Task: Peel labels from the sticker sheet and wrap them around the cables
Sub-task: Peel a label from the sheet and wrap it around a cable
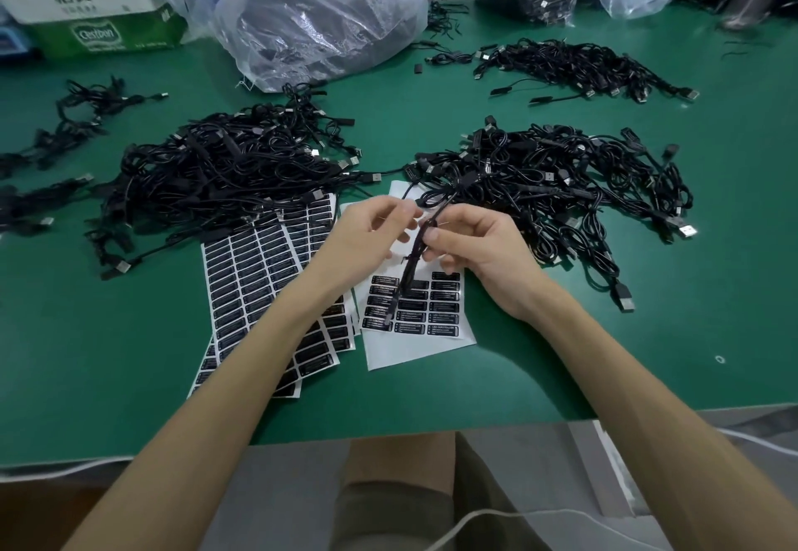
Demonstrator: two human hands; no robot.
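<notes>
My left hand [371, 226] and my right hand [479, 248] meet above a partly used white sticker sheet [414, 343] with a few rows of black labels. Between them hangs a thin black cable [408, 269], its lower end dangling over the sheet. Both hands pinch the cable near its top, fingers curled round it. Whether a label sits on the cable there is hidden by the fingers. Full sheets of black labels [259, 274] lie fanned out under my left forearm.
Large heaps of black cables lie left [224, 174] and right [561, 179] on the green table [108, 334], with a third pile [570, 62] farther back. Clear plastic bags [319, 14] and a green carton [99, 32] stand along the far edge.
</notes>
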